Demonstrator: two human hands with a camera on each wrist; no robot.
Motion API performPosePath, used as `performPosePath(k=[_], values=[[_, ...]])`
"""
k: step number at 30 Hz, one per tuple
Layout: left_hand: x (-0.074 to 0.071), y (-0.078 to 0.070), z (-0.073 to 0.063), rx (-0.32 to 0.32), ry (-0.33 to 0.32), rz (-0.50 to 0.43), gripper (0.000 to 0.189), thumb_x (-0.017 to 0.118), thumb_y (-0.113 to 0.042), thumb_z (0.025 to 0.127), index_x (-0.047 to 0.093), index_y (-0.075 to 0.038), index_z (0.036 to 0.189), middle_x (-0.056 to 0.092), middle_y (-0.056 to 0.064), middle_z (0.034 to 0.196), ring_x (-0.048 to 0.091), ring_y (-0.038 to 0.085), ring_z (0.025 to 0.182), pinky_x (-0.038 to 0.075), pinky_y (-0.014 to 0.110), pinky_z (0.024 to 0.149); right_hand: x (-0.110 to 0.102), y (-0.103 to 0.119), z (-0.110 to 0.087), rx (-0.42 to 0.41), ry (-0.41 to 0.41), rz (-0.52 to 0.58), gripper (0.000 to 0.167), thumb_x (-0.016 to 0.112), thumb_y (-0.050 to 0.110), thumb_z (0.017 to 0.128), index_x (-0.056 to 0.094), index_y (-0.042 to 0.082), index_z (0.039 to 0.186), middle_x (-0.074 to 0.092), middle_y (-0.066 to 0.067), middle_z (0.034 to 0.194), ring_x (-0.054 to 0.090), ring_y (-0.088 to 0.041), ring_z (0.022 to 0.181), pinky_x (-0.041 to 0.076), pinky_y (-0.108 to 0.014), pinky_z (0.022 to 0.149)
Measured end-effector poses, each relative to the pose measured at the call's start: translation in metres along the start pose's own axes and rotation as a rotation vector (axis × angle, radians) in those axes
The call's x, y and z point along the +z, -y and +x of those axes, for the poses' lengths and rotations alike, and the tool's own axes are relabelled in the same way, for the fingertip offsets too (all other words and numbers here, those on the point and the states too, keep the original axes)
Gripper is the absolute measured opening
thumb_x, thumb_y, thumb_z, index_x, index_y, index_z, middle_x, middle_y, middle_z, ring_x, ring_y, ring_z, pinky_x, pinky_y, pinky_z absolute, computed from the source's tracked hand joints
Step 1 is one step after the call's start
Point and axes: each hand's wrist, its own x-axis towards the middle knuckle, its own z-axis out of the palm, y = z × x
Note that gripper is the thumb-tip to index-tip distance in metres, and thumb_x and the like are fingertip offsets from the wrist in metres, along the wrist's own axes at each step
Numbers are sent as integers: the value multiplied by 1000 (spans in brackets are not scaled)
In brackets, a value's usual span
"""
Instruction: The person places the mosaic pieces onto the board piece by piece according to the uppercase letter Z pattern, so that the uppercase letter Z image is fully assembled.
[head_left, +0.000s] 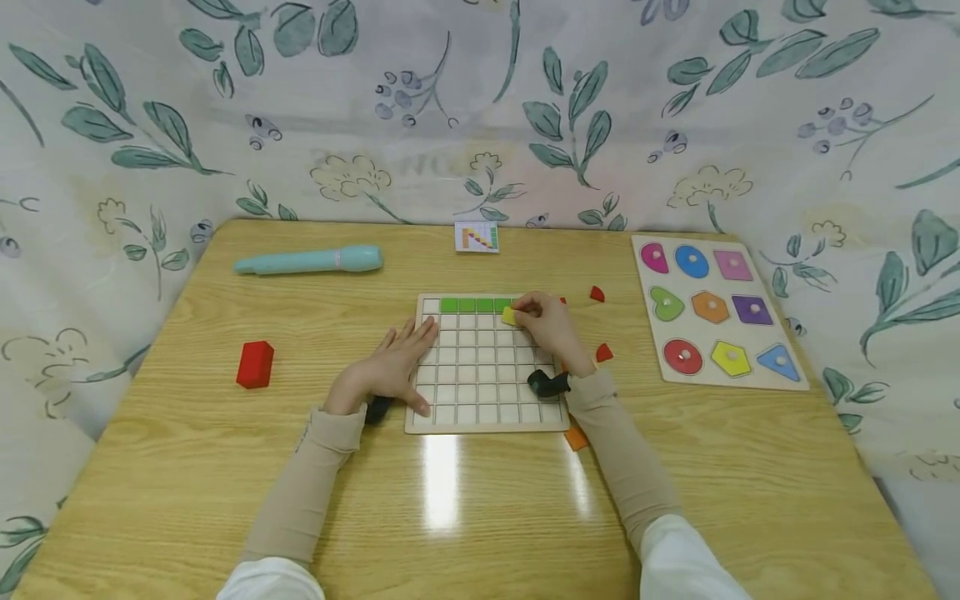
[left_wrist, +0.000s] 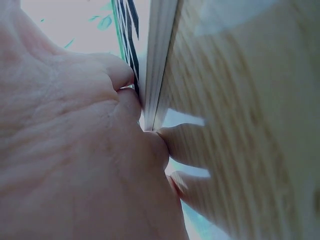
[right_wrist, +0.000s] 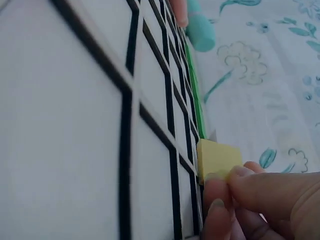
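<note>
A wooden grid board (head_left: pixel 467 375) with white square cells lies on the table. Several green square tiles (head_left: pixel 468 305) fill part of its far row. My right hand (head_left: pixel 551 325) is over the board's far right corner, pinching a yellow square tile (head_left: pixel 509 316) between thumb and fingers. In the right wrist view the yellow tile (right_wrist: pixel 220 157) is tilted close to the grid, beside the green row. Fingers spread, my left hand (head_left: pixel 393 362) rests on the board's left edge. The left wrist view shows its palm (left_wrist: pixel 75 140) alongside the board's edge (left_wrist: pixel 159 55).
A small pattern card (head_left: pixel 476 237) stands at the back. To the left are a teal pen-shaped object (head_left: pixel 311 260) and a red block (head_left: pixel 255 364). A shape puzzle board (head_left: pixel 697 332) lies at right. Red pieces (head_left: pixel 603 352) and an orange piece (head_left: pixel 576 437) lie by my right arm.
</note>
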Motion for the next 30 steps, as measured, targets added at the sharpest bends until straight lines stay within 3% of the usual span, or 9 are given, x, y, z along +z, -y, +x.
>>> performPosePath(k=[9,17,22,26,30], values=[[-1,1,0,-4,4,-2,135,87,-39,61,-4,-4,155,-12,14,163,-17,38,149,-12,58,119,13,1,-2,-63,40,-104,25,57,7,95,68,6,117,64,-15,115,60,-25,94,48,-30,77],[1,1,1,-4,6,11,135,87,-39,61,-5,-5,155,-12,13,163,-17,37,149,-13,57,119,11,-1,-3,-64,70,-102,26,57,9,94,68,7,118,57,-15,118,55,-24,91,47,-30,76],[2,1,0,5,2,6,135,87,-39,61,-4,-4,155,-12,13,163,-17,38,149,-12,58,119,-4,-2,-5,-55,87,-29,27,57,10,96,64,5,122,63,-17,121,61,-30,100,51,-34,81],[3,0,0,11,-5,2,135,87,-39,61,-3,-3,155,-11,15,163,-16,39,148,-11,59,119,-25,-6,-10,-62,73,36,29,54,9,98,61,-1,125,62,-22,120,60,-35,101,51,-27,79],[2,1,0,4,-15,14,135,87,-39,61,-2,-3,155,-10,14,163,-15,39,149,-10,58,119,-49,-13,-19,-67,50,33,31,55,11,98,60,-3,124,62,-25,119,60,-36,100,48,-21,77]])
